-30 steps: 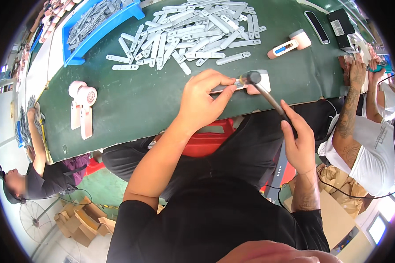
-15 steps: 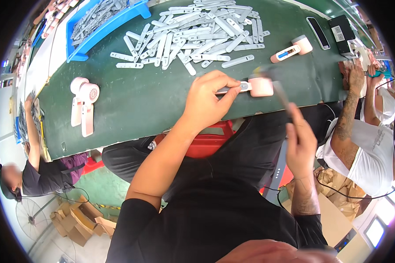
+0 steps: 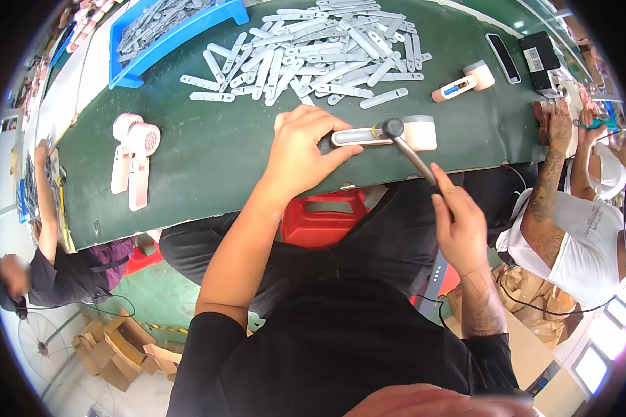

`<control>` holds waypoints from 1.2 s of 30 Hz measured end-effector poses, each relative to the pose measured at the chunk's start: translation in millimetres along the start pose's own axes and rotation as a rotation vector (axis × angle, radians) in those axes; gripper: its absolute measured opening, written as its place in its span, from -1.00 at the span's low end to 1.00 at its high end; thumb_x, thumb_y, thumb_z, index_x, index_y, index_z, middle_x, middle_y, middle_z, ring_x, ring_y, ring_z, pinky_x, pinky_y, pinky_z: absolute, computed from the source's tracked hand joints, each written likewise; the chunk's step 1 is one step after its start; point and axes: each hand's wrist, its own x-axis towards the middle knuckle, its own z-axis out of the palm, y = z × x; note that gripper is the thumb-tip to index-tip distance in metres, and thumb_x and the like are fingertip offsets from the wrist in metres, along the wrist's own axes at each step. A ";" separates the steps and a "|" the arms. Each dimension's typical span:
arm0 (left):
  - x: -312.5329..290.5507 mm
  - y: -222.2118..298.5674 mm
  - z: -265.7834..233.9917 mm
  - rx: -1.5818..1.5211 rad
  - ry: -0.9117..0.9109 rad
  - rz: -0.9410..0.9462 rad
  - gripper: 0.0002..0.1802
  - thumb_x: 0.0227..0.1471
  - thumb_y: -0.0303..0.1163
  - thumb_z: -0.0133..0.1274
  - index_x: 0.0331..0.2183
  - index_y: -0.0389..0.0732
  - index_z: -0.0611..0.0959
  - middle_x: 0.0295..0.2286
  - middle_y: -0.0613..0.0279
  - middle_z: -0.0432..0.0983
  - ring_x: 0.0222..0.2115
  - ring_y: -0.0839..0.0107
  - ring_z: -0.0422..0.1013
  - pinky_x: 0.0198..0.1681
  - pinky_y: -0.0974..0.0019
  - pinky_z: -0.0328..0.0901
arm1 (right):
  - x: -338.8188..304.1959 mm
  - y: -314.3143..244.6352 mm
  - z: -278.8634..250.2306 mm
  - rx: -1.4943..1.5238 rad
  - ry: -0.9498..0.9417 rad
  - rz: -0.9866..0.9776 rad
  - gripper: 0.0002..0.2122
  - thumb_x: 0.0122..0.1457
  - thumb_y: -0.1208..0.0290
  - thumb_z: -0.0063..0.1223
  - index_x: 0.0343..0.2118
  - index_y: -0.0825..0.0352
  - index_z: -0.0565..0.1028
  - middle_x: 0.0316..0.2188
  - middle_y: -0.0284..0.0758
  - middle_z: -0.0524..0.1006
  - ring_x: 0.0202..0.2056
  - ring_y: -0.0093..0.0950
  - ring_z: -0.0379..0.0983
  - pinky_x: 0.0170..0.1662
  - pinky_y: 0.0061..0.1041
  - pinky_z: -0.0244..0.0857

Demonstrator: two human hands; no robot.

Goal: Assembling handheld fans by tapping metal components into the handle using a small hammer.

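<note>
A pale pink handheld fan [image 3: 422, 132] lies on its side on the green table, with a grey strip [image 3: 358, 137] along its handle. My left hand [image 3: 299, 147] grips the handle's far left end between thumb and fingers. In my closed right hand [image 3: 464, 221] is the shaft of a small hammer [image 3: 416, 163]. Its dark round head is over the handle, close to the pink fan head; whether it touches cannot be told. Several loose grey strips [image 3: 313, 52] are heaped beyond my hands.
Two pink fans [image 3: 138, 163] lie at left, and another fan [image 3: 464, 82] with its handle uncovered at right. A blue bin [image 3: 181, 38] of strips stands back left. A phone [image 3: 503, 58] and black box [image 3: 541, 64] are back right. Other people work on both sides.
The hammer has swung leftward from beside the fan head to over the handle. My left hand has moved left to the handle's end, uncovering the grey strip.
</note>
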 end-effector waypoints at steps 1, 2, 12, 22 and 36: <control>-1.4 -0.4 -0.5 0.006 0.013 0.003 -0.67 -0.14 -0.15 0.59 -0.31 -0.01 0.83 -0.32 0.45 0.71 -0.15 0.34 0.53 0.01 0.17 0.18 | 2.4 -5.8 -12.1 -0.071 -0.054 0.047 -0.54 0.39 0.54 0.17 0.33 0.11 0.56 -0.32 -0.16 0.57 -0.34 -0.22 0.55 -0.22 -0.28 0.45; -1.9 -0.8 -0.1 0.002 0.015 -0.001 -0.67 -0.14 -0.15 0.59 -0.31 -0.01 0.83 -0.32 0.45 0.71 -0.15 0.34 0.53 0.01 0.17 0.18 | 5.3 -7.5 -15.3 -0.009 0.009 0.013 -0.55 0.40 0.55 0.15 0.34 0.20 0.54 -0.19 -0.12 0.64 -0.23 -0.23 0.63 -0.11 -0.31 0.50; -2.0 1.4 0.3 -0.005 0.033 0.002 -0.69 -0.12 -0.13 0.58 -0.31 0.03 0.84 -0.35 0.51 0.70 -0.15 0.40 0.51 0.01 0.18 0.15 | 3.9 -9.5 -10.1 -0.079 -0.030 -0.032 -0.51 0.40 0.55 0.16 0.38 0.15 0.51 -0.34 -0.15 0.58 -0.37 -0.20 0.52 -0.20 -0.30 0.45; -2.9 -1.3 3.3 -0.059 0.049 -0.018 -0.54 -0.14 -0.13 0.60 -0.16 0.05 0.82 -0.33 0.54 0.71 -0.14 0.41 0.53 0.07 0.16 0.17 | 12.6 -21.8 -1.3 -0.043 -0.016 -0.086 -0.51 0.40 0.51 0.18 0.37 0.07 0.53 -0.45 -0.24 0.47 -0.47 -0.21 0.46 -0.33 -0.25 0.41; -5.4 -0.1 -2.5 -0.055 0.028 -0.049 -0.19 -0.17 -0.13 0.62 0.15 0.11 0.67 -0.25 0.46 0.73 -0.06 0.35 0.55 0.19 0.12 0.18 | 21.6 -16.3 9.0 0.057 -0.006 -0.169 -0.50 0.40 0.52 0.16 0.39 0.22 0.49 -0.30 -0.16 0.61 -0.35 -0.21 0.59 -0.17 -0.30 0.50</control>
